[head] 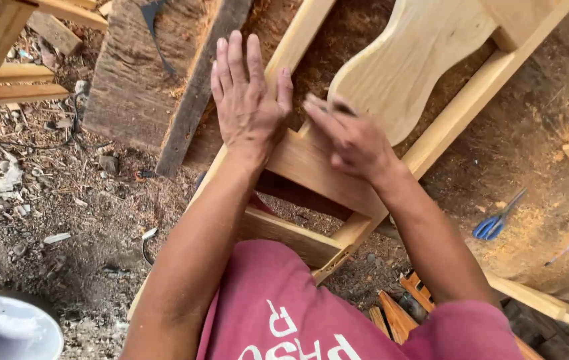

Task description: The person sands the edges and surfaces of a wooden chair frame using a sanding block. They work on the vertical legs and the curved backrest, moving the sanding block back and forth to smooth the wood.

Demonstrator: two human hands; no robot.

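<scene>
Two hands of yours worked on a pale wooden chair frame [451,120] that lay across the sawdust-strewn ground [98,213], its curved back splat [404,67] just past your fingers. Your left hand [248,100] lay flat and open on the frame's rail, gripping nothing. Your right hand [348,140] was curled beside it on the crosspiece, pinching something small and dark that I could not make out. Blue-handled scissors [498,220] lay well apart to the right.
</scene>
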